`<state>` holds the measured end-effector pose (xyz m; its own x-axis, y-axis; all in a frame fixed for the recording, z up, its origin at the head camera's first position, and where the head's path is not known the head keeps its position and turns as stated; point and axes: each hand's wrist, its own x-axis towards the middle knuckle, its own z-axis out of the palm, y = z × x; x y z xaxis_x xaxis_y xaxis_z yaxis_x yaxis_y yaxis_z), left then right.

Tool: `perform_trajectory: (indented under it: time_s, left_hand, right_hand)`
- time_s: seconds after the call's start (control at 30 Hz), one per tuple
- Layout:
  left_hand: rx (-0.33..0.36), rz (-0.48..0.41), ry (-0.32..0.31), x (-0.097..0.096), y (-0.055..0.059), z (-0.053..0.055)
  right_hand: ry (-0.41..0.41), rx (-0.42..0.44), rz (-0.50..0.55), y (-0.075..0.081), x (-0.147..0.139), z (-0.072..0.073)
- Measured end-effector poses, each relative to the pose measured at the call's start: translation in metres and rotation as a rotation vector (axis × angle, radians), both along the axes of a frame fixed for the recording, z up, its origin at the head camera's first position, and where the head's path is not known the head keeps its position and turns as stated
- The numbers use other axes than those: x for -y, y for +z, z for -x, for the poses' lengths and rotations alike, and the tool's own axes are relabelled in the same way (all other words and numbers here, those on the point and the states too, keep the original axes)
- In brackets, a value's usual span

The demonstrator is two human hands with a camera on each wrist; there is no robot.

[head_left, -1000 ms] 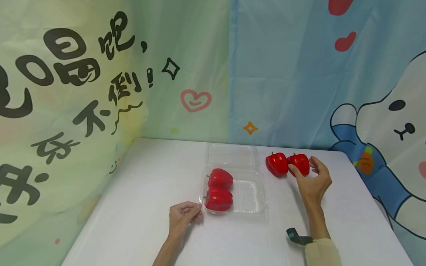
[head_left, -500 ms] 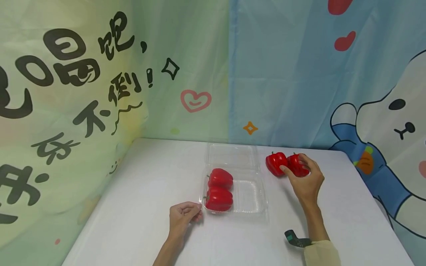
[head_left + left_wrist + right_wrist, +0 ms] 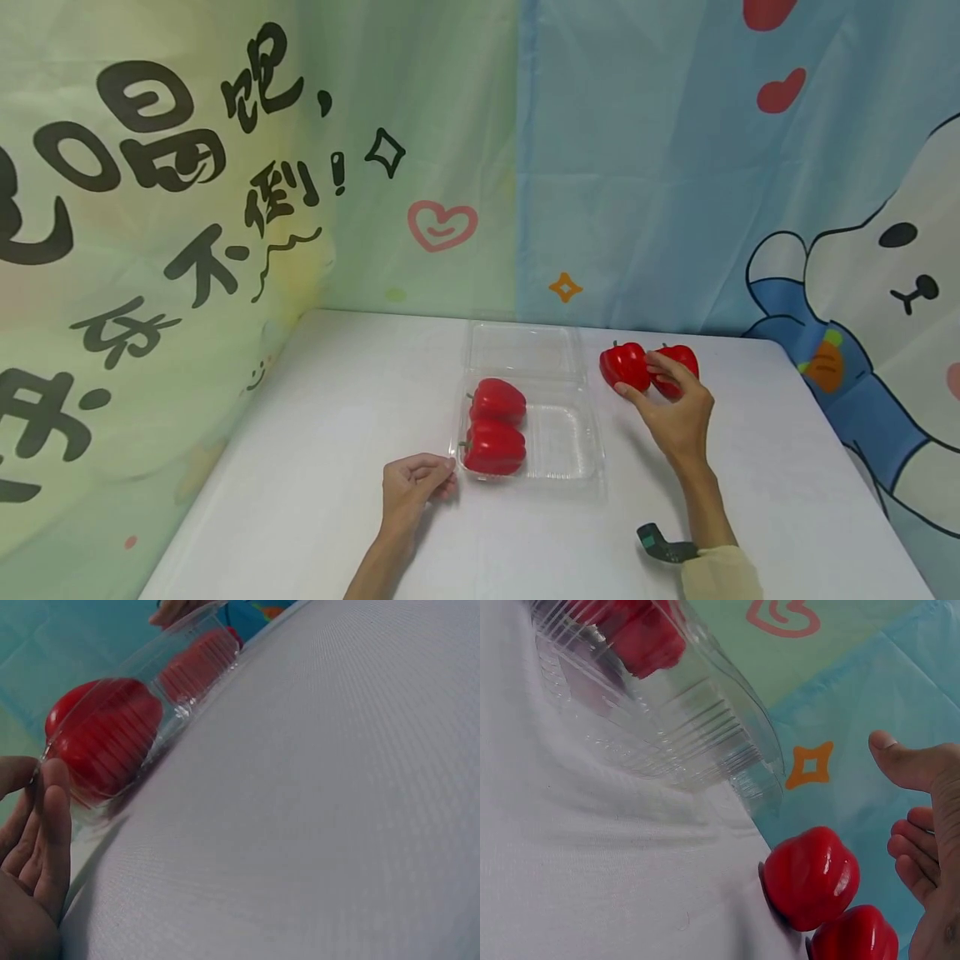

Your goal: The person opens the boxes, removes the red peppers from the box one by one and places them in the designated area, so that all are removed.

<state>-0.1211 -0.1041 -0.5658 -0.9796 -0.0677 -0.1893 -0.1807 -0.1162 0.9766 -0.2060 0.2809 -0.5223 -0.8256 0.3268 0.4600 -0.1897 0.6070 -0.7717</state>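
Two red bell peppers, one in front (image 3: 493,448) and one behind (image 3: 498,400), lie in the left half of a hinged clear plastic clamshell box (image 3: 562,442). My left hand (image 3: 418,487) pinches the box's front left rim between thumb and index finger, plain in the left wrist view. Two more peppers, a left one (image 3: 621,365) and a right one (image 3: 686,359), stand side by side on the table. My right hand (image 3: 678,412) hovers over them, thumb and fingers apart and holding nothing. It partly hides the right pepper in the head view.
The box's lid (image 3: 525,350) lies folded back toward the rear of the white table (image 3: 330,400). A printed cloth backdrop (image 3: 637,167) rises behind and beside the table. A dark wrist camera (image 3: 663,543) sticks out from the right forearm.
My right hand has shifted left, from around the right-hand pepper to over the left one, uncovering more of the right pepper. The left hand and the box have stayed put.
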Motion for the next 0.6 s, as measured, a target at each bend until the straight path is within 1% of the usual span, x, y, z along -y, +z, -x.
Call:
perform_trajectory:
  time_s: [0.37,0.6]
  left_hand:
    - [-0.015,0.004,0.002,0.0,0.0,0.0]
    - [-0.006,0.009,0.002,-0.001,0.001,-0.001]
  right_hand:
    - [0.135,-0.042,0.025,-0.005,0.007,-0.001]
    - [0.197,-0.028,0.044,0.0,0.014,-0.006]
